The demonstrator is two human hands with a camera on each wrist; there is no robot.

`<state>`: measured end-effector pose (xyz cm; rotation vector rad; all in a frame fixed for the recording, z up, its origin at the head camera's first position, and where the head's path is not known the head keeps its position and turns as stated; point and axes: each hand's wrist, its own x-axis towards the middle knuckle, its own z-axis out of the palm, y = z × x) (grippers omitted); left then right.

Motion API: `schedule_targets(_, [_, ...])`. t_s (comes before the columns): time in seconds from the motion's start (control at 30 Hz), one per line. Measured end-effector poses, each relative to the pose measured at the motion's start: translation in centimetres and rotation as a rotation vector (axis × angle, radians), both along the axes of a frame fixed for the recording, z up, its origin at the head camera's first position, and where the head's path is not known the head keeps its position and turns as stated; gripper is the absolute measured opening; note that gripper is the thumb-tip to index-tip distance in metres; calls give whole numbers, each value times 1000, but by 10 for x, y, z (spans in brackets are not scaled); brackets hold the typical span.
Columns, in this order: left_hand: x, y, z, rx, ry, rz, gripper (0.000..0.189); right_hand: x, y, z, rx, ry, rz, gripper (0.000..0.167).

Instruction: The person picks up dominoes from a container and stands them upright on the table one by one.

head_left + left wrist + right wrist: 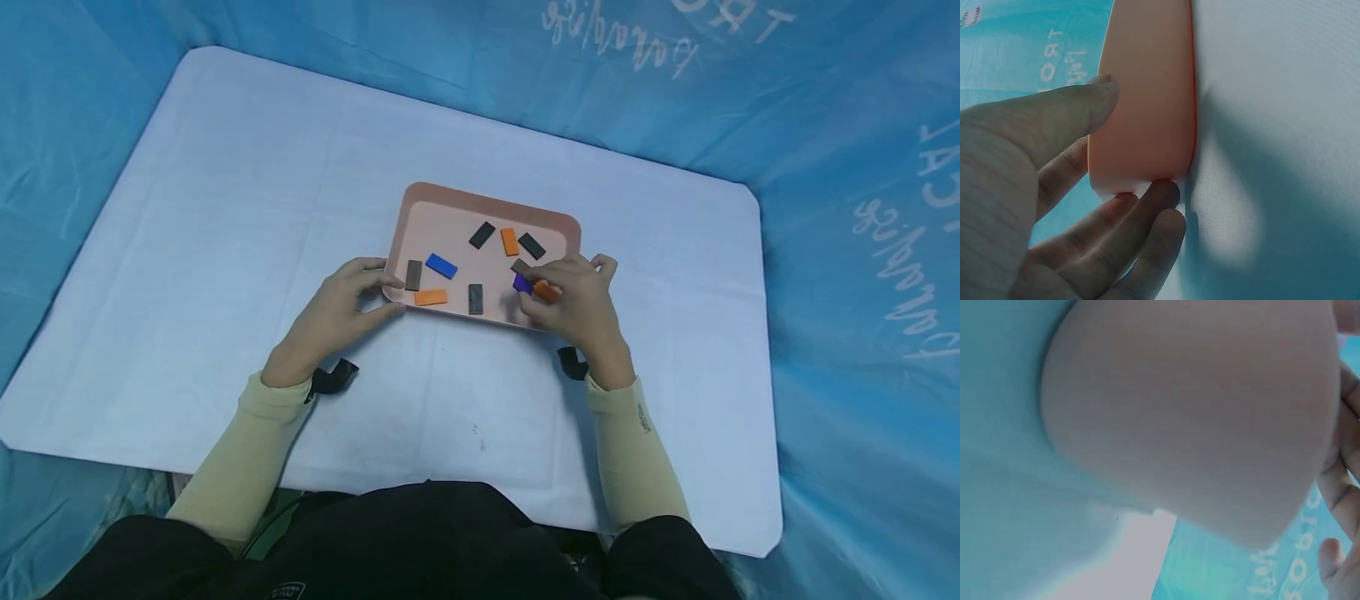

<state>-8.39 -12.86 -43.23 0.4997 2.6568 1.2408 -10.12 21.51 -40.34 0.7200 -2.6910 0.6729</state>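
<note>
White table [247, 175], rounded corners, below left hand [337, 304] and right hand [576, 298]. Creased blue sheeting [450, 50] beyond both and off to either side; white lettering [618, 40] beyond right hand.

Both forearms [240, 450] (sleeved in pale yellow) reach forward and angle inward. The left hand [341, 304] grips the near left corner of the tray [487, 199], thumb [1100, 103] against the near wall, fingers [1163, 195] curved round the left end. The right hand [576, 293] bends over the near right corner, back upward, thumb and forefinger pinching.
</note>
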Motion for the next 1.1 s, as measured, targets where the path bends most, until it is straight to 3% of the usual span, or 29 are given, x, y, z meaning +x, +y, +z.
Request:
schedule_targets(0.23, [1,1,1,2,1,1,33,6,15,3,-108,29,-98,17])
schedule_targets(0.67, [3,3,2,-10,0,21,34,13,53,6,-229,1,-379,22])
schedule_targets(1.1, [3,5,1,-22,-3,36,33,10,72,-6,-270,-71,-501,25])
